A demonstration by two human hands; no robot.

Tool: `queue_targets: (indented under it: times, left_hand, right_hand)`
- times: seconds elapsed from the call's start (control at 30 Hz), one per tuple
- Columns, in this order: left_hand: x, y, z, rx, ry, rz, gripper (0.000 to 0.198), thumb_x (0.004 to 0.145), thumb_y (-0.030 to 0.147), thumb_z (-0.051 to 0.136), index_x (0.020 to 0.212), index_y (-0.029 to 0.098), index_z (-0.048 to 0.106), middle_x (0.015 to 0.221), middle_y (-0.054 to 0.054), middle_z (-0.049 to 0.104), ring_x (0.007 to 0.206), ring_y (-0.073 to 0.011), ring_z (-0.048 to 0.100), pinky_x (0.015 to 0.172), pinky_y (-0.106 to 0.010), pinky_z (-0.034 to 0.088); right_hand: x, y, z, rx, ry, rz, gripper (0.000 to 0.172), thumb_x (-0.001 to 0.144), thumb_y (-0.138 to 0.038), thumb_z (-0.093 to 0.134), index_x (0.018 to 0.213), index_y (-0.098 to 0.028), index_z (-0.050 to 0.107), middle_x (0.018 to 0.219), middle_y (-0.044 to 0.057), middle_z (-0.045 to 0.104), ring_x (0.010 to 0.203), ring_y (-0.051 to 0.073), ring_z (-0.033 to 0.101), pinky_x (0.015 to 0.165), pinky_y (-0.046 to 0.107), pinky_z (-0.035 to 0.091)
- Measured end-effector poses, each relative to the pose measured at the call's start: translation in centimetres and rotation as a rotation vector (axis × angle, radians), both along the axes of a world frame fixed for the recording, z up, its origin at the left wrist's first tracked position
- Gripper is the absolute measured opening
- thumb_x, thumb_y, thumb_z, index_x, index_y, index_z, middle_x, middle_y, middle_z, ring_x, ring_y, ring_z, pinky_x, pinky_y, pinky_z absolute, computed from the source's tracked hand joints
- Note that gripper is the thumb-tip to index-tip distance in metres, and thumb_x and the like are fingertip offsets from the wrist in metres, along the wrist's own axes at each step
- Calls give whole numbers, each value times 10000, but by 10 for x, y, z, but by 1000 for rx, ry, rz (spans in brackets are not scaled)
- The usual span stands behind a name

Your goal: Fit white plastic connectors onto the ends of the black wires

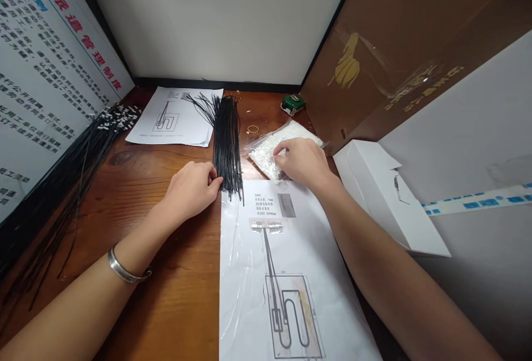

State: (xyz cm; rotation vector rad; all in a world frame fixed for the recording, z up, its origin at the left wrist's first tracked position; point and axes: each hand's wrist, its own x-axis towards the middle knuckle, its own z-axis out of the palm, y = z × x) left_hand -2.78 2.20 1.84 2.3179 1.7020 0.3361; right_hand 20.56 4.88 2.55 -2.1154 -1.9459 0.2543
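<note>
My left hand (195, 186) is closed, thumb against forefinger, at the lower left edge of a bundle of black wires (227, 145). Its fingertips meet the wire ends there and seem to pinch one. My right hand (305, 162) is over a clear plastic bag of small white pieces (262, 158), fingers curled and tips down among the pieces. What those fingertips hold, if anything, is too small to make out. Below both hands lies a plastic-covered drawing sheet (245, 255) showing a wire diagram and printed text.
Black wires with white connectors (118, 118) lie along the left board. A second printed sheet (143, 120) is at the back left. A green tape measure (293, 104), a yellow rubber band (252, 129) and a white box (369, 183) are farther right. A brown carton (399, 34) bounds the right side.
</note>
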Motion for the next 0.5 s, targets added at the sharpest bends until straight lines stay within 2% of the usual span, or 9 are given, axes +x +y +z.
queue_targets:
  times: [0.2,0.33,0.43,0.5]
  left_hand:
    - [-4,2,1,11,-86,96,201,852,330,499,752,219,635,772,-72,714,738,-281,624,616,-344,384]
    - [-2,0,3,67,-56,114,219,862,327,494,724,220,626,732,-76,691,735,-285,614,597,-337,364]
    - [2,-4,6,131,-24,92,210,870,339,503,766,203,625,782,-88,676,788,-288,588,617,-343,369]
    - [6,-8,7,172,-50,6,191,864,346,537,832,182,630,831,-85,663,804,-268,563,647,-344,384]
  right_hand:
    - [3,1,0,18,53,-20,187,711,-173,553,766,-218,727,684,34,684,688,196,605,569,279,375]
    - [3,0,2,11,57,-17,197,727,-177,547,783,-219,732,728,44,691,726,207,608,598,284,395]
    - [3,0,2,16,42,-5,195,735,-180,539,774,-216,727,742,50,692,757,217,607,609,289,395]
    - [3,0,1,18,41,9,187,739,-183,535,762,-215,718,738,48,689,751,215,602,602,288,385]
